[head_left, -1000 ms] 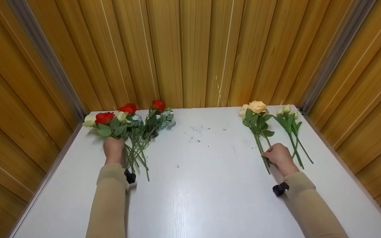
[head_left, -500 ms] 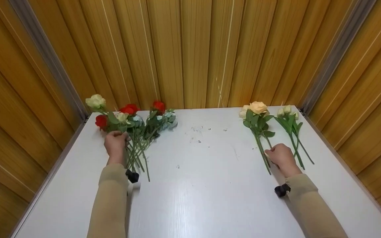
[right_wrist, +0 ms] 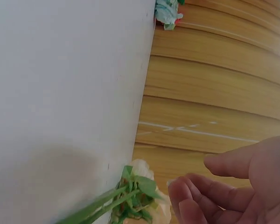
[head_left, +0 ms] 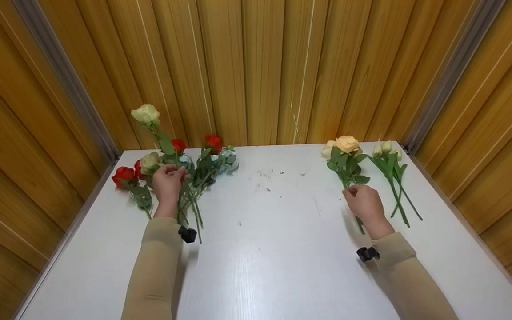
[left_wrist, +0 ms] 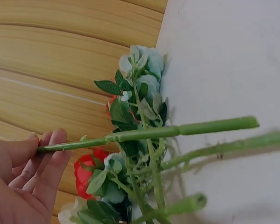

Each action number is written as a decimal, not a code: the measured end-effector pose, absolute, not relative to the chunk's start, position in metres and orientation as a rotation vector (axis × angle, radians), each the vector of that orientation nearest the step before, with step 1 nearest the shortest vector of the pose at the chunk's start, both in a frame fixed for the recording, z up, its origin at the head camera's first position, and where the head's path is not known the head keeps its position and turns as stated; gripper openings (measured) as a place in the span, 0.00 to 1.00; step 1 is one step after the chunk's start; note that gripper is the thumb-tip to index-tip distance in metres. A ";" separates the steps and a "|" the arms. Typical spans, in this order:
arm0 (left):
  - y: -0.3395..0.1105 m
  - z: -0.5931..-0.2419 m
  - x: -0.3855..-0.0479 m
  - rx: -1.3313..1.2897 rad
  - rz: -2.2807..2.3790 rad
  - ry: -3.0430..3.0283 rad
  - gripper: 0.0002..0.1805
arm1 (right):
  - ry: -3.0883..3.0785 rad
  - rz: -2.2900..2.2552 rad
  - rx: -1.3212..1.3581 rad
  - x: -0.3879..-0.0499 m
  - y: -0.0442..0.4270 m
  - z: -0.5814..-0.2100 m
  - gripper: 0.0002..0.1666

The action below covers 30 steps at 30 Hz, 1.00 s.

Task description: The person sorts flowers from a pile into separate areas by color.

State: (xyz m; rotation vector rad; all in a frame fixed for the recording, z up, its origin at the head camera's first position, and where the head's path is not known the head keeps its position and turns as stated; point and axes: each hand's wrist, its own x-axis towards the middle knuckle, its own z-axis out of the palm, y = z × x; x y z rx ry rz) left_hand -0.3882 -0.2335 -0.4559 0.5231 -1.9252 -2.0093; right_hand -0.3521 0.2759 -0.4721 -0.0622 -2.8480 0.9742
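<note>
My left hand (head_left: 167, 184) pinches the green stem (left_wrist: 191, 129) of a pale rose (head_left: 146, 114), which is raised above the left pile. Under that hand lie red roses (head_left: 124, 177), another pale rose (head_left: 150, 162) and pale blue flowers (head_left: 228, 161) with crossing stems. On the right, my right hand (head_left: 366, 206) is over the stems of the peach roses (head_left: 347, 143). In the right wrist view its thumb and loosely bent fingers (right_wrist: 191, 186) stand apart with nothing between them, beside the peach roses (right_wrist: 161, 210).
Pale tulips (head_left: 386, 146) with crossed stems lie right of the peach roses on the white table (head_left: 256, 249). Wood-patterned panels (head_left: 260, 71) rise behind the table and along both sides. A red rose (head_left: 213, 142) lies at the back left.
My left hand has lifted the pale rose up and rightward from the pile, and a red rose now lies apart at the far left. My right hand has moved slightly up and left.
</note>
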 end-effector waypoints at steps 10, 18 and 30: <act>-0.167 -0.444 -0.387 0.357 -2.132 -2.012 0.14 | -2.789 1.190 0.159 -0.350 0.214 -0.473 0.14; -0.108 -0.449 -0.377 0.201 -2.212 -2.106 0.08 | -2.782 1.455 0.328 -0.343 0.164 -0.479 0.12; -0.042 -0.467 -0.364 0.034 -2.309 -2.219 0.07 | -2.732 1.771 0.478 -0.340 0.120 -0.495 0.11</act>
